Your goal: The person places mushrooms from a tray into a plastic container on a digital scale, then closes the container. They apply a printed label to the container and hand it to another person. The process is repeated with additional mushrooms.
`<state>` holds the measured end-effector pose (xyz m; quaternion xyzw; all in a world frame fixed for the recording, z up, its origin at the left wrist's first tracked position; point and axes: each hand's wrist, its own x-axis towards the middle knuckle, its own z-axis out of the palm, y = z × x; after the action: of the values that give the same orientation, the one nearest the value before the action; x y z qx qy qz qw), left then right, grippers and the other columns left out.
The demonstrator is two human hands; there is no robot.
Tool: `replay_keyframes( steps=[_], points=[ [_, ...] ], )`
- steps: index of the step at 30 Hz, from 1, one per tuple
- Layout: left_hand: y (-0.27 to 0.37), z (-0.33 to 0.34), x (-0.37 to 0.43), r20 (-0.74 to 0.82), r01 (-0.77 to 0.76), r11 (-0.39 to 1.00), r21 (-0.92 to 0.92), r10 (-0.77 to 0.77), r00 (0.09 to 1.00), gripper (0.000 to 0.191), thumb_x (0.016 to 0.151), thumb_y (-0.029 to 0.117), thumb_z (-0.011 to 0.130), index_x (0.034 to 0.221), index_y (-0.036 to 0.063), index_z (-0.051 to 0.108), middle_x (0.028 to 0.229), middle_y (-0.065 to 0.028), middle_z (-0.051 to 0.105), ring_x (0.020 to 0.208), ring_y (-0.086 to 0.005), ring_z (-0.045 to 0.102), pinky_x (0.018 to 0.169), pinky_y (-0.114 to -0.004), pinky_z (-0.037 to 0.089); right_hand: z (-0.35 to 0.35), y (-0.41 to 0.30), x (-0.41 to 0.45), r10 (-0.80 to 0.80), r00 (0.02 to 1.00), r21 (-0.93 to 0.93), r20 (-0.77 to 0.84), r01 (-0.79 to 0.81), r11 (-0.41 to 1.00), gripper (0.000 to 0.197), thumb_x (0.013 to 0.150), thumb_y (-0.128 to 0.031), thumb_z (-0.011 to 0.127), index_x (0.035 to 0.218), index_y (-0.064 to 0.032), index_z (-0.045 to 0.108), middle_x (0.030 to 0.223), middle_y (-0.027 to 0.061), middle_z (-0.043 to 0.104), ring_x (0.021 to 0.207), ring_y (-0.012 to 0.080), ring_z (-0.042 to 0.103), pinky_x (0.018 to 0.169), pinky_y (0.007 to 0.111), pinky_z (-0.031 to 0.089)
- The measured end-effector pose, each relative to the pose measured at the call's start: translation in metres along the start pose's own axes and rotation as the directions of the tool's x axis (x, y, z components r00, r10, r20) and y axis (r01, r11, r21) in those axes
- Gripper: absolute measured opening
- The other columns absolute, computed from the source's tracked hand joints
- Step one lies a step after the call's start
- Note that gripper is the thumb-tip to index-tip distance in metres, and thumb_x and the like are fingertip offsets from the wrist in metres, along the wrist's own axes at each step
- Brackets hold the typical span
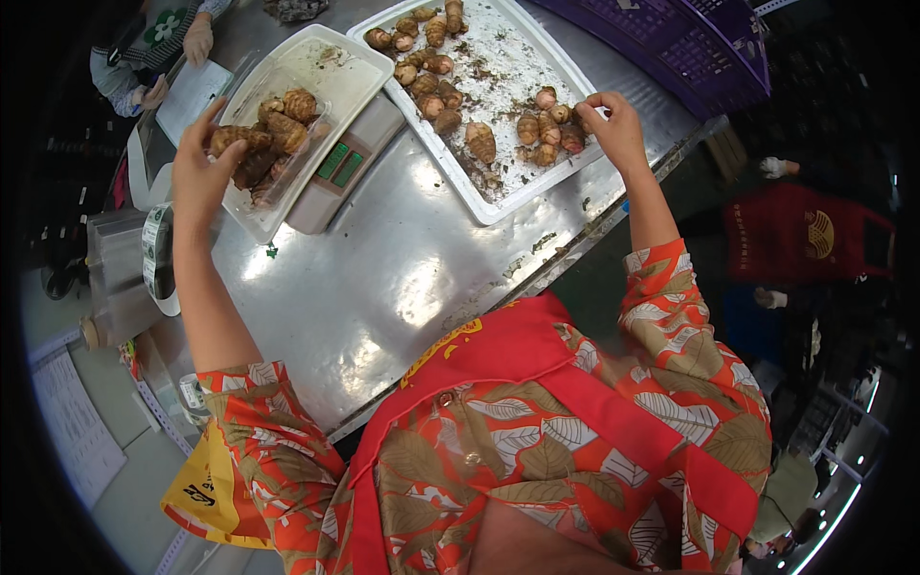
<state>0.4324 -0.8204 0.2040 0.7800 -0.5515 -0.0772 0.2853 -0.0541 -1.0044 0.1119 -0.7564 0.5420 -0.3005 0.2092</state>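
Observation:
My left hand (199,169) reaches over a clear plastic container (316,136), its thumb and fingers around a brown taro corm (241,138). Several more taro corms (286,131) lie in this container, which sits in a white plastic tray (345,61) on a digital scale (345,165). At the right side of a white foam box (496,214), my right hand (613,133) has thumb and forefinger close together. Its fingertips meet a small dark corm at the edge of a cluster of taro corms (548,129); whether they grip it is unclear. Other corms (431,86) line the box's left side.
A purple plastic crate (668,50) stands at the far right of the metal table (388,273). A label roll (159,259) lies left of my forearm. Across the table, another person's gloved hand (198,42) is near a clipboard with paper (192,100). Soil crumbs litter the foam box.

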Motion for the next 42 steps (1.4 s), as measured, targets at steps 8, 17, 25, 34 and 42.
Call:
replay_keyframes(
  steps=[8,17,25,34,42],
  points=[
    [-0.003,-0.002,-0.002,-0.016,0.107,0.993,-0.053,-0.108,0.994,0.056,0.081,0.016,0.070,0.134,0.0138,0.053,0.094,-0.0092,0.063,0.084,-0.0152,0.060,0.080,-0.028,0.048,0.046,-0.017,-0.005,-0.424,0.870,-0.124,0.253,0.463,0.877,0.025,0.074,-0.015,0.068,0.098,-0.0098,0.068,0.097,0.0083,0.063,0.098,0.0274,0.057,0.095,0.037,0.041],
    [-0.001,-0.011,-0.022,-0.150,0.114,0.956,-0.270,-0.158,0.976,0.058,0.085,0.018,0.070,0.137,0.0045,0.049,0.088,-0.0050,0.064,0.082,-0.0100,0.061,0.077,-0.025,0.048,0.042,-0.032,0.018,-0.110,0.959,0.178,0.260,0.064,0.982,0.043,0.074,-0.015,0.073,0.116,-0.0109,0.064,0.086,0.0072,0.057,0.091,0.0220,0.059,0.086,0.034,0.048],
    [-0.013,0.005,-0.015,-0.061,0.098,0.945,-0.311,-0.123,0.991,0.057,0.083,0.016,0.070,0.136,0.0108,0.050,0.101,-0.0086,0.063,0.097,-0.0145,0.061,0.087,-0.029,0.047,-0.013,0.012,0.018,0.198,0.863,0.822,0.464,-0.503,0.268,0.043,0.098,-0.032,0.046,0.122,0.0030,0.053,0.098,0.0138,0.062,0.095,0.0242,0.066,0.073,0.030,0.055],
    [-0.020,0.016,-0.001,0.064,-0.120,0.986,-0.116,0.127,0.990,0.054,0.084,0.002,0.061,0.136,0.0135,0.051,0.126,-0.0113,0.057,0.119,-0.0229,0.052,0.104,-0.034,0.037,-0.010,0.001,0.003,0.107,0.927,0.209,0.359,-0.192,0.959,0.025,0.081,-0.024,0.067,0.084,0.0004,0.068,0.079,0.0092,0.064,0.068,0.0180,0.063,0.063,0.028,0.049],
    [-0.008,0.023,0.001,-0.099,-0.082,0.957,-0.279,0.057,0.993,0.052,0.083,0.010,0.059,0.134,0.0087,0.052,0.134,-0.0127,0.053,0.126,-0.0247,0.048,0.107,-0.034,0.034,0.006,-0.005,0.028,-0.043,0.951,-0.429,0.306,0.178,0.886,0.025,0.077,-0.025,0.067,0.097,-0.0106,0.072,0.089,0.0135,0.065,0.084,0.0302,0.065,0.073,0.039,0.051]
  ],
)
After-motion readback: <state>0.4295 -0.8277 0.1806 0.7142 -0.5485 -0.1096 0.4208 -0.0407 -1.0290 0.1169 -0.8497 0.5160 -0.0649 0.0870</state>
